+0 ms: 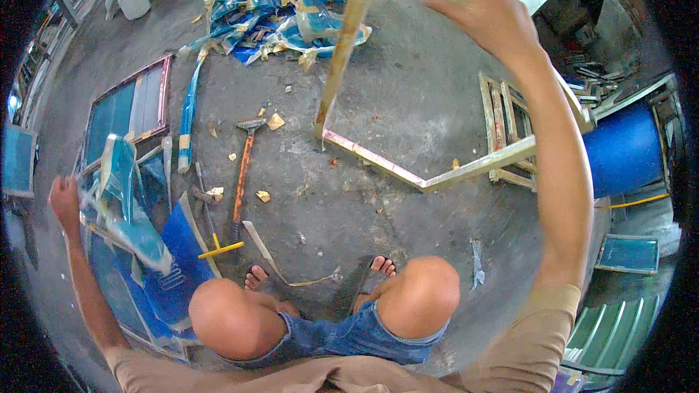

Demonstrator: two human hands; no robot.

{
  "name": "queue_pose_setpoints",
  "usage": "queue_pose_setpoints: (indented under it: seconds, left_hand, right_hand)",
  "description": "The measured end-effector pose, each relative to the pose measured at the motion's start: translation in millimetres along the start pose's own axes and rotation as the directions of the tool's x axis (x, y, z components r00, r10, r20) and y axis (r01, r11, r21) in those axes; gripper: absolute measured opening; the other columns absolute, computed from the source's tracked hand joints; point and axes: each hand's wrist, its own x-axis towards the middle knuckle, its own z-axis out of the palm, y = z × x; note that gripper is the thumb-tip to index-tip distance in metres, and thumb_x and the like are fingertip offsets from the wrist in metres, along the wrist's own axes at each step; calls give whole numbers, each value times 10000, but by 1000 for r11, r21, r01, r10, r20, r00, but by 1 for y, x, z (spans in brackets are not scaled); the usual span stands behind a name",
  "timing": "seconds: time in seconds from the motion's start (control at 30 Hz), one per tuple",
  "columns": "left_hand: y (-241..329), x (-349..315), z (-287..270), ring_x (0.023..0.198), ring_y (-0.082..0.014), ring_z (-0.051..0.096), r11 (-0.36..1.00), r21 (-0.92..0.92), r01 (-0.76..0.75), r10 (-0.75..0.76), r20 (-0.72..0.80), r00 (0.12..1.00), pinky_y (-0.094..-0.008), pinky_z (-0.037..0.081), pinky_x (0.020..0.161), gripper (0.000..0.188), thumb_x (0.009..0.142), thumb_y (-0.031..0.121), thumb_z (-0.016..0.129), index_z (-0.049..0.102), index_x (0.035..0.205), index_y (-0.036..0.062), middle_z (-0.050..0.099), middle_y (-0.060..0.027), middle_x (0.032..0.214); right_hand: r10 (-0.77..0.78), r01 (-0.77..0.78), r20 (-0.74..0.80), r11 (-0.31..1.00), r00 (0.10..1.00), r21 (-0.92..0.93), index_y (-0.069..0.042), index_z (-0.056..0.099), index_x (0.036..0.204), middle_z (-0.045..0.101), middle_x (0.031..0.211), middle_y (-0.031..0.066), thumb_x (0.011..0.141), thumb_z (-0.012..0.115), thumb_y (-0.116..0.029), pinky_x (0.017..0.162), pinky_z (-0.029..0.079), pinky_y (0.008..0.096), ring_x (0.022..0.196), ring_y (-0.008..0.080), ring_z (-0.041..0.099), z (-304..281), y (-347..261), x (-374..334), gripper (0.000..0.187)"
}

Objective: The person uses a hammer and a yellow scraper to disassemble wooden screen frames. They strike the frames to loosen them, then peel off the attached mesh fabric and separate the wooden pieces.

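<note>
My right hand (495, 18) is raised at the upper right, gripping the top bar of a bare wooden frame (382, 162). The frame is tilted, with one corner low over the floor, and no sheet is stretched across it. Out at the far left my closed left hand (64, 200) pinches a crumpled piece of clear and teal film (120, 182). That film hangs over blue sheets (175, 269) and framed screens beside my left knee, and its lower part is blurred by motion.
Crumpled blue film with tape (284, 22) lies ahead. A scraper with an orange handle (244, 167) and a yellow-handled tool (220, 250) lie on the floor. A red-edged screen (131, 109) is at left; stacked wooden frames (502, 127) and a blue drum (626, 149) are at right.
</note>
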Motion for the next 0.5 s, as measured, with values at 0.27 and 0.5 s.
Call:
queue_pose_setpoints:
  seconds: [0.27, 0.5]
  left_hand:
    - [-91, -23, -64, 672, -283, 469, 977, 46, 207, -199, -144, 969, -446, 405, 654, 268, 914, 223, 606, 504, 824, -8, 494, -144, 728]
    - [-165, -25, -100, 682, -261, 470, 951, 122, 283, -279, -46, 959, -434, 407, 659, 258, 896, 238, 614, 506, 875, 5, 483, -127, 737]
  right_hand:
    - [132, -131, 69, 991, 989, -15, -34, 696, 939, 714, 883, 222, 835, 618, -651, 806, 535, 520, 863, 412, 695, 34, 15, 37, 630]
    - [187, -186, 19, 982, 982, -37, -43, 702, 927, 712, 867, 218, 817, 632, -642, 790, 537, 516, 860, 409, 692, 33, 7, 33, 613]
